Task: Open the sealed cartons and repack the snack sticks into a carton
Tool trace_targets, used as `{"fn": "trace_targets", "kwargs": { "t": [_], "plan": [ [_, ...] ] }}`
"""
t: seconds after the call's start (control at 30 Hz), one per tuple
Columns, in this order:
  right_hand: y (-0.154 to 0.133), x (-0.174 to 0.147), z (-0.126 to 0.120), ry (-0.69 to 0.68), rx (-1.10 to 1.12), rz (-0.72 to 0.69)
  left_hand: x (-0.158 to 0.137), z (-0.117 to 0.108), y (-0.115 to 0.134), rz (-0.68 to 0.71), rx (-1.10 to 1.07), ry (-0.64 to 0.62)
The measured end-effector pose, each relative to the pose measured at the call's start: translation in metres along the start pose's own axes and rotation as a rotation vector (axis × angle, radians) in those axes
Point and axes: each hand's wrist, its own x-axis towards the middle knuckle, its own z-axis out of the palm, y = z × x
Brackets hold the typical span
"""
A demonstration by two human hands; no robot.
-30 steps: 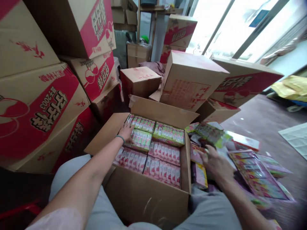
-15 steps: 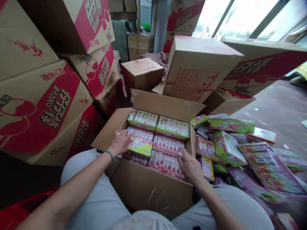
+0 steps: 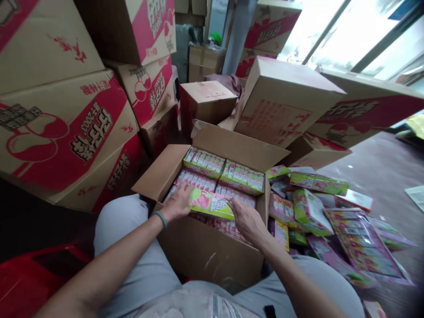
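Note:
Between my hands is a green and pink packet box (image 3: 212, 204), with its printed long face toward me. My left hand (image 3: 179, 202) is closed around its left end, and the fingers of my right hand (image 3: 245, 218) press against its right end. Both hands are over an open cardboard carton (image 3: 212, 256) that stands between my knees. Inside it, two green-edged display boxes (image 3: 241, 176) fill the far row. Rows of pink packets (image 3: 197, 180) lie nearer, partly hidden by the packet box and my hands.
Large printed cartons (image 3: 62, 128) are stacked at the left. Another big carton (image 3: 274, 106) leans behind the open one. A loose pile of colourful candy boxes (image 3: 313, 212) lies on the floor at the right. Something red (image 3: 43, 282) is at lower left.
The green box has shifted right and turned its long face toward me. My right hand has come in to its right end, and my left hand has moved right. The view has shifted left.

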Motion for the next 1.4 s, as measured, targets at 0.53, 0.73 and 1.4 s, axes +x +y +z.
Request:
{"fn": "trace_targets", "kwargs": {
  "t": [0.53,0.73,1.4],
  "plan": [
    [-0.078,0.048,0.031,-0.367,-0.269,-0.179,0.001,0.065,-0.002,0.059,-0.395,-0.063],
    [-0.054,0.045,0.03,-0.411,-0.28,-0.139,0.001,0.056,0.004,0.052,-0.38,-0.084],
    [0.027,0.012,0.033,-0.215,-0.213,-0.023,0.003,0.073,0.002,0.062,-0.373,-0.129]
  ]
}}
